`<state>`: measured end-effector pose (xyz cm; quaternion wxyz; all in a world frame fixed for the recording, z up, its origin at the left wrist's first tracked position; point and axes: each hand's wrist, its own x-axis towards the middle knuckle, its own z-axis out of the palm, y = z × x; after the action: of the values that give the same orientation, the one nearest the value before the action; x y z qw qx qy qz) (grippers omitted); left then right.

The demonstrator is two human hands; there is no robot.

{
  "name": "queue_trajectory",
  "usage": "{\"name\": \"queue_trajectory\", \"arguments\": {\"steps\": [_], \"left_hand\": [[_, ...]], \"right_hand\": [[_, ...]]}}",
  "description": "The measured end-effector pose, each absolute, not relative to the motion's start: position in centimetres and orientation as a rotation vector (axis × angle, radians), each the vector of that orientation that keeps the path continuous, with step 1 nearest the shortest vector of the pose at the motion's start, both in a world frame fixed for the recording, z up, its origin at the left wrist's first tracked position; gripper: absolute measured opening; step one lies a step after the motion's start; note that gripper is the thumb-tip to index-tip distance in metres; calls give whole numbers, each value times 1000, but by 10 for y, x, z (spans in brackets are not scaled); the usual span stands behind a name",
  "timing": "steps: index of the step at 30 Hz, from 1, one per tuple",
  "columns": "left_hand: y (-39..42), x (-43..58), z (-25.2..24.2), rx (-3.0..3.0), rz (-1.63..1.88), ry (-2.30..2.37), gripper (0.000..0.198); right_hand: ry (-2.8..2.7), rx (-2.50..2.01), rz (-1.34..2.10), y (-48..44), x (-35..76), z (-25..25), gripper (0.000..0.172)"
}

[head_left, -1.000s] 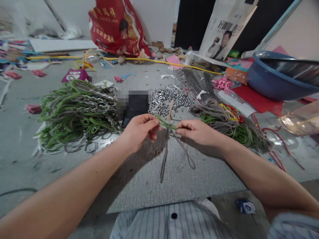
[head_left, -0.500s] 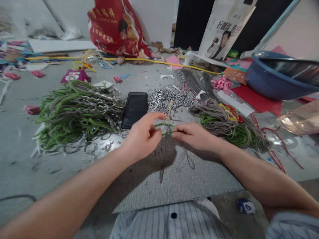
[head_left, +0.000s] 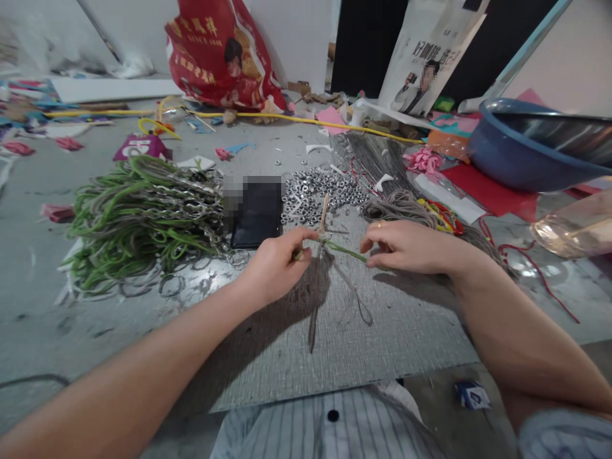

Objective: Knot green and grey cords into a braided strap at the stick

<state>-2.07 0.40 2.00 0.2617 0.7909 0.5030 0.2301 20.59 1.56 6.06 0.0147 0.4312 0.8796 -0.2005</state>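
A green cord (head_left: 347, 251) runs between my two hands, knotted with grey cord near a thin wooden stick (head_left: 325, 210) that stands up from the table. My left hand (head_left: 277, 266) pinches the cord on the left of the knot, thumb and forefinger closed. On the right, my right hand (head_left: 411, 247) has the other stretch of cord at its curled fingertips. Thin grey cords (head_left: 313, 319) hang down from the knot onto the table, one ending in a loop (head_left: 366, 313).
Left lies a heap of green and grey cords (head_left: 129, 223) with chains and rings, beside a black phone (head_left: 258, 213). Behind the stick are scattered metal nuts (head_left: 310, 191). Grey cord bundles (head_left: 401, 207), a blue basin (head_left: 516, 153) and red cords (head_left: 540, 274) are at the right.
My right hand has moved right, away from the knot and my left hand, and the green cord now stretches out between them. My left hand has hardly moved.
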Motion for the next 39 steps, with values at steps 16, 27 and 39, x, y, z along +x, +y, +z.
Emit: {"name": "queue_trajectory", "arguments": {"steps": [16, 27, 39], "left_hand": [[4, -16, 13, 2289, 516, 1290, 28], [5, -9, 14, 2171, 582, 1200, 32], [9, -8, 7, 2073, 623, 1201, 19]], "right_hand": [[2566, 1815, -1497, 19, 182, 39, 7], [1750, 1522, -3072, 20, 165, 16, 9], [1609, 1523, -3221, 20, 162, 16, 8]]}}
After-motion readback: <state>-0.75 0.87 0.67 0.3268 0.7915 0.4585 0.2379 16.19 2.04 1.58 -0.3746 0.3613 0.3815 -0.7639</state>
